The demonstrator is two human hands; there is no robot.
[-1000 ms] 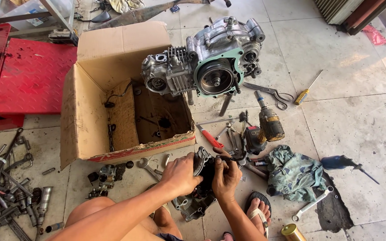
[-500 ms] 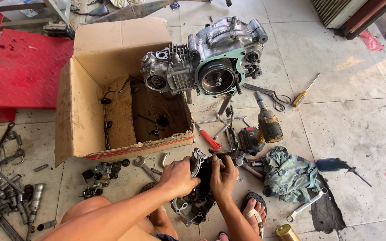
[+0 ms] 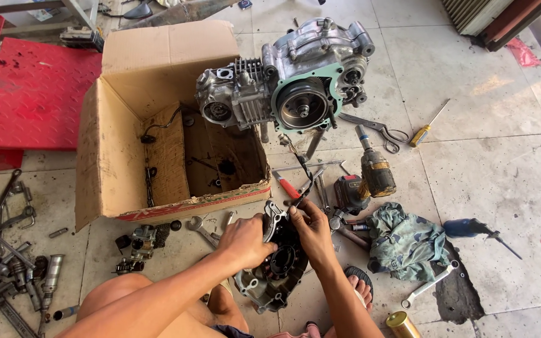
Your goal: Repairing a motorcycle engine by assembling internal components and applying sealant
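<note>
My left hand (image 3: pixel 243 241) grips the left edge of a dark metal engine cover (image 3: pixel 277 263) that rests on the tiled floor between my knees. My right hand (image 3: pixel 311 231) holds the cover's upper right side, fingers pinched near its top edge beside a thin black wire (image 3: pixel 302 172). That wire runs up to the grey motorcycle engine (image 3: pixel 289 81) standing farther back. The cover's round inner housing faces up and is partly hidden by both hands.
An open cardboard box (image 3: pixel 158 144) lies left of the engine. A cordless drill (image 3: pixel 370 175), scissors (image 3: pixel 377 128), a yellow screwdriver (image 3: pixel 427 131), red-handled tool (image 3: pixel 289 188), wrenches (image 3: pixel 430 285), a camouflage rag (image 3: pixel 405 241) and a brass can (image 3: pixel 402 325) lie right. Loose tools (image 3: pixel 7 250) and red metal sheets (image 3: pixel 32 94) sit left.
Both hands have stayed on the cover with small finger shifts; my right hand's fingers moved up to the cover's top edge near the wire. The camera view shifted slightly.
</note>
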